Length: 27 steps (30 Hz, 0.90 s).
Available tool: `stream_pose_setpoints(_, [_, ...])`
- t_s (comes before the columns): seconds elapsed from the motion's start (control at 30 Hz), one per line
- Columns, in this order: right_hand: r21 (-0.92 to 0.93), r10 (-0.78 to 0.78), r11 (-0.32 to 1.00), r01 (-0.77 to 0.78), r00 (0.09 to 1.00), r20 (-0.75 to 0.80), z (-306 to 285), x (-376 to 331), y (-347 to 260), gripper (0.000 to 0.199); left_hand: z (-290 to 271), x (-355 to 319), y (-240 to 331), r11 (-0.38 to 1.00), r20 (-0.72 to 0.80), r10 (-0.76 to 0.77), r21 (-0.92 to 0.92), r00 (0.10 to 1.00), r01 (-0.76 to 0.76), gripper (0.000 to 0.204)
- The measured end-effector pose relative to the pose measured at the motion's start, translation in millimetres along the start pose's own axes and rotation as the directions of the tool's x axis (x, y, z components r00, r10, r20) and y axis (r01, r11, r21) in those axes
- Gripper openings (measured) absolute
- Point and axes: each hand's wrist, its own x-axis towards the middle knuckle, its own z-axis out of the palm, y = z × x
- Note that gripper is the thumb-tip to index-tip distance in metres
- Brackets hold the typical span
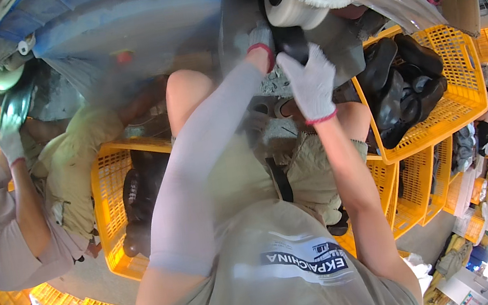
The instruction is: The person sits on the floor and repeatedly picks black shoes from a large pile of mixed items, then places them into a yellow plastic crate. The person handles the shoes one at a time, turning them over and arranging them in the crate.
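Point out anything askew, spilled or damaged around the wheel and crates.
Nothing looks spilled or broken. Both gloved hands, left hand and right hand, hold a black part at the white wheel. Black parts lie jumbled in the yellow crate, none overflowing.

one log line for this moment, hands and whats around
left hand: gloved, on black part | right hand: gloved, gripping it | buffing wheel above | yellow crate of black parts right

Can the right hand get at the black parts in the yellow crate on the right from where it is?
Probably yes. The right hand in its white glove is on a dark part at the machine, and the yellow crate of black parts sits open-topped just beside it, with nothing visible between them.
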Motion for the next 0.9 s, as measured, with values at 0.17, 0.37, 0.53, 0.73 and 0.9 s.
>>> stream_pose_setpoints(0.17, [-0.116,0.185,0.979,-0.166,0.967,0.173,-35,-34,-26,0.051,-39,-39,119,0.380,-0.106,-0.500,-0.919,0.860,0.108,0.062])
stream_pose_setpoints(0.37, [-0.185,-0.280,0.943,0.276,0.960,0.006,9,-7,69,0.050,-32,8,68,0.383,0.243,-0.496,-0.800,0.834,0.461,0.082])
stream_pose_setpoints(0.53, [-0.274,-0.146,0.949,0.156,0.988,0.058,41,40,100,0.052,-15,16,73,0.113,-0.032,-0.735,-0.991,0.677,0.075,0.064])
stream_pose_setpoints(0.73, [-0.082,-0.072,0.993,0.085,0.986,0.148,12,38,37,0.047,-41,3,98,-0.494,0.348,-0.536,-0.868,0.769,0.049,0.056])
stream_pose_setpoints(0.9, [-0.157,-0.036,0.985,0.078,0.966,0.255,9,14,42,0.087,-48,21,77,-0.093,0.484,-0.492,-0.856,0.724,0.509,0.054])
